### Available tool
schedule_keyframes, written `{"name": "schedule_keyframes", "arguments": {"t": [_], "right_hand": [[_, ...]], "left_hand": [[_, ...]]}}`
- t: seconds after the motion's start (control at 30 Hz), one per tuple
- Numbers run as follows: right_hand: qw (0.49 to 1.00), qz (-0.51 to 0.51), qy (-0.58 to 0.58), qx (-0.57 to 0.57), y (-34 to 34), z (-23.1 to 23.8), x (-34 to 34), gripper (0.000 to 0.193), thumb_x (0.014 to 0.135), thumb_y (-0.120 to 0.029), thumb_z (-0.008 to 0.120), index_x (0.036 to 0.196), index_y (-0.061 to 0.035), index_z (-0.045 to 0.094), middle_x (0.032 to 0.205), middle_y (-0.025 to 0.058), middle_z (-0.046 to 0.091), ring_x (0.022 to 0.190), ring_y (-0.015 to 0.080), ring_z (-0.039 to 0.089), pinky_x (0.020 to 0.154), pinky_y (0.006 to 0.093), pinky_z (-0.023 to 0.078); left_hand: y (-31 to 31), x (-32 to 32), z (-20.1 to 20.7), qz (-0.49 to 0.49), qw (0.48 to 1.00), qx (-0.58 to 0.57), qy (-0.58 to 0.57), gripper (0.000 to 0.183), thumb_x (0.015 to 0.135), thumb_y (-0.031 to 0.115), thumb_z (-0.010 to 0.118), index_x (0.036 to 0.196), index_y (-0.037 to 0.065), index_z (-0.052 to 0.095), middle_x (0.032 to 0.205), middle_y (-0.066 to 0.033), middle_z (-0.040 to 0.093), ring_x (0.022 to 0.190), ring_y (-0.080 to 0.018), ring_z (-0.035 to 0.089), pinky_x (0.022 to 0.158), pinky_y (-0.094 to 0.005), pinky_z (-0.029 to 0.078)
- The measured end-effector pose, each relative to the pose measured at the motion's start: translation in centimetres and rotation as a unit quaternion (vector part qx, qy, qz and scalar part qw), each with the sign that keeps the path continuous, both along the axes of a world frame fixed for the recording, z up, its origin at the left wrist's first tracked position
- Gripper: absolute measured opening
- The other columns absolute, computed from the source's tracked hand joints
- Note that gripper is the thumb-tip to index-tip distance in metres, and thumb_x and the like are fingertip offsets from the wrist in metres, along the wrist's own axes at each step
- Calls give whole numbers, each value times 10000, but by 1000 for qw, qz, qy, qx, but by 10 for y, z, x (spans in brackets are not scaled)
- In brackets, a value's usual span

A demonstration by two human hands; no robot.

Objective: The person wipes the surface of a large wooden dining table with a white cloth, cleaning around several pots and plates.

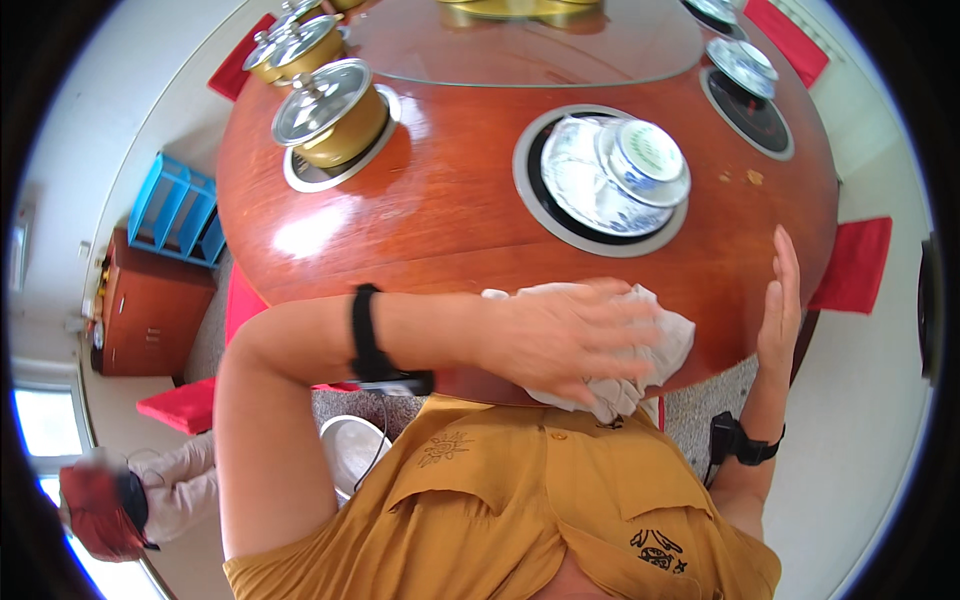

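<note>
My left hand (560, 335) lies flat, fingers stretched out, over a crumpled white cloth (674, 345) at the near edge of the round wooden table (450, 230). Part of the cloth is hidden under the palm. Off to the right, my right hand (780, 300) is raised by the table's edge with straight fingers and nothing in it. Beyond the cloth, a blue-and-white plate (590, 205) with a small bowl (648, 152) on top rests over a round black inset (535, 190). Some brown crumbs (754, 178) lie on the tabletop right of the dishes.
A gold pot with a glass lid (340, 125) stands at the left, more pots (300, 45) behind it. Another dish stack (742, 66) is at the far right. A glass turntable (540, 50) covers the middle. Red chairs (855, 265) surround the table. A white bucket (355, 450) and another person (110, 505) are lower left.
</note>
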State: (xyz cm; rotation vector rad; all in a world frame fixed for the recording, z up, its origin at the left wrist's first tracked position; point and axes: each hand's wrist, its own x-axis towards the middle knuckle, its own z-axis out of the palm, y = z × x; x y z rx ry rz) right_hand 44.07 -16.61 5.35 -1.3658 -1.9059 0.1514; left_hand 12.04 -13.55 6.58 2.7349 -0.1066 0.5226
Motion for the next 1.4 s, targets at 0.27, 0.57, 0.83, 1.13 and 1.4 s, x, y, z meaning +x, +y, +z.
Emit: {"name": "schedule_keyframes", "arguments": {"t": [0.27, 0.57, 0.83, 1.13, 1.4], "right_hand": [[947, -32, 312, -72, 6, -49, 23, 434, 1013, -199, 316, 1377, 15, 418, 1462, 144, 377, 1390, 241, 296, 1130, 393, 243], [961, -45, 268, -57, -2, -49, 21, 424, 1005, -165, 301, 1349, 39, 441, 1443, 156, 403, 1353, 263, 361, 1108, 384, 290], [971, -35, 225, -68, -1, -44, 18, 409, 998, -118, 321, 1364, 32, 425, 1423, 168, 428, 1346, 256, 373, 1088, 385, 313], [947, -27, 310, -84, -4, -45, 16, 399, 995, -158, 381, 1335, 37, 455, 1303, 173, 543, 1214, 241, 508, 1018, 356, 385], [948, -13, 302, -101, -5, -40, 14, 403, 988, -179, 424, 1326, 38, 464, 1183, 161, 610, 1108, 214, 562, 969, 332, 406]], "left_hand": [[-6, -22, -34, 100, 989, -24, 103, 624, 763, 289, 693, 1327, 113, 493, 1474, -145, 344, 1385, -371, 269, 1132, -515, 197], [53, -125, -23, 447, 879, 10, 166, 626, 784, 162, 634, 1376, 78, 445, 1453, -184, 366, 1355, -395, 315, 1117, -489, 267], [190, -155, -55, 591, 796, 97, 86, 484, 891, 270, 513, 1293, 3, 475, 1325, -234, 455, 1219, -397, 436, 1036, -465, 359], [200, -134, -47, 597, 780, 78, 172, 537, 948, 318, 460, 1339, -46, 408, 1389, -244, 404, 1311, -391, 353, 1095, -438, 288], [193, -90, -31, 375, 912, 42, 160, 561, 858, 93, 488, 1412, 85, 394, 1465, -177, 356, 1372, -350, 296, 1156, -426, 224]]}}
